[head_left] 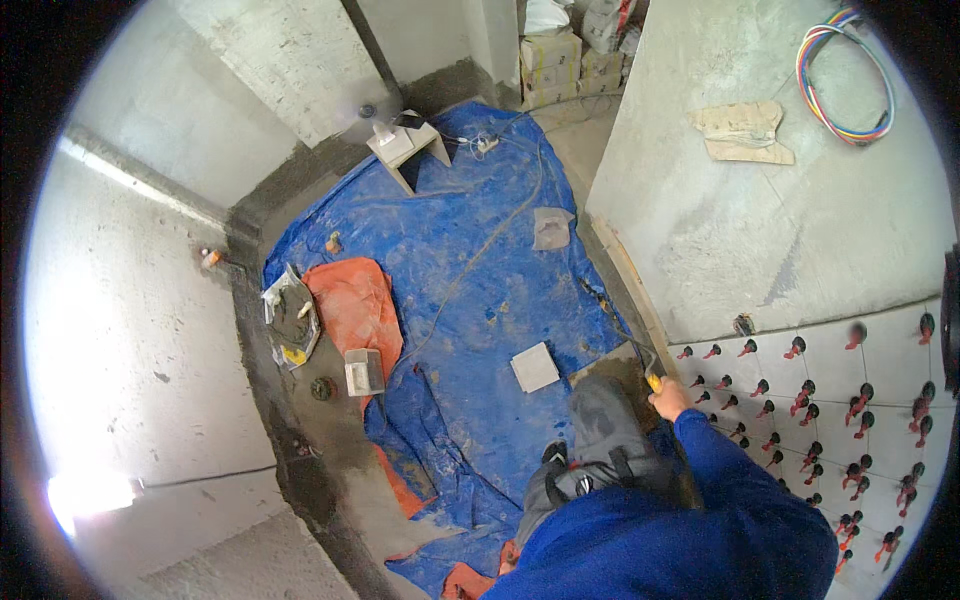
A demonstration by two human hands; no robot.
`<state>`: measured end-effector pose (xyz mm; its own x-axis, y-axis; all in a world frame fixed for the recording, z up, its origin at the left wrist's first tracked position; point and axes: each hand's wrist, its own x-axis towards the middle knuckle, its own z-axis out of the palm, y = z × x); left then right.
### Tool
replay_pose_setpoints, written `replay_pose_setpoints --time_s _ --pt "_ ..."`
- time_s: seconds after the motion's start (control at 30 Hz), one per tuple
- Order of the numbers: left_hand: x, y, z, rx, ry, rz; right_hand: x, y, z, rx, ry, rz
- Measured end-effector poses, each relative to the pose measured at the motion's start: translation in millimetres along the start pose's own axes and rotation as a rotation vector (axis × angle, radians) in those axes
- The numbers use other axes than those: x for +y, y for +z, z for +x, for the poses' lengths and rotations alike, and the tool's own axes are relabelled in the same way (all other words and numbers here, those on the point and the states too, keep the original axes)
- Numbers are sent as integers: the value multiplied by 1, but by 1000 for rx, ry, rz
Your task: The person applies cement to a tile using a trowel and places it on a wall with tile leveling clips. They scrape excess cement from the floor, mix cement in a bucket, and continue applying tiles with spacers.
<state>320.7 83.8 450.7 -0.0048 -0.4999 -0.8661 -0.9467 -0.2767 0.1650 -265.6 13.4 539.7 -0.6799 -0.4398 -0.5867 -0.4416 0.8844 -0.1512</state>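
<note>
On the right, my right hand (670,399) is closed round the yellow handle (654,382) of a tool with a bent metal shank. Its far end lies over the dark strip at the foot of the right wall, where its shape is too small to make out. At the lower edge only a bit of my left hand (509,556) shows beside my blue sleeve, close to an orange fold of sheet (466,581); its fingers are hidden. Ahead of my knee, a square white tile stack (535,368) rests on the blue tarp (470,260).
Tiles with red-and-black levelling clips (808,410) cover the lower right wall. On the left stand a mortar-filled bag (291,318) and a clear box (364,372). A cable crosses the tarp towards a small white stand (405,146). Boxes (550,66) are piled at the back.
</note>
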Motion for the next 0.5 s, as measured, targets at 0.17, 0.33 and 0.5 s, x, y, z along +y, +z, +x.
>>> replay_pose_setpoints --time_s 0.17,0.33,0.5 --pt "39 -87 53 76 -50 -279 -40 -26 71 -15 -65 1" --pt "161 -187 124 282 -182 -1060 -112 -56 190 -108 -161 79" --pt "318 -266 179 288 70 -950 -187 -99 302 -282 -135 -37"
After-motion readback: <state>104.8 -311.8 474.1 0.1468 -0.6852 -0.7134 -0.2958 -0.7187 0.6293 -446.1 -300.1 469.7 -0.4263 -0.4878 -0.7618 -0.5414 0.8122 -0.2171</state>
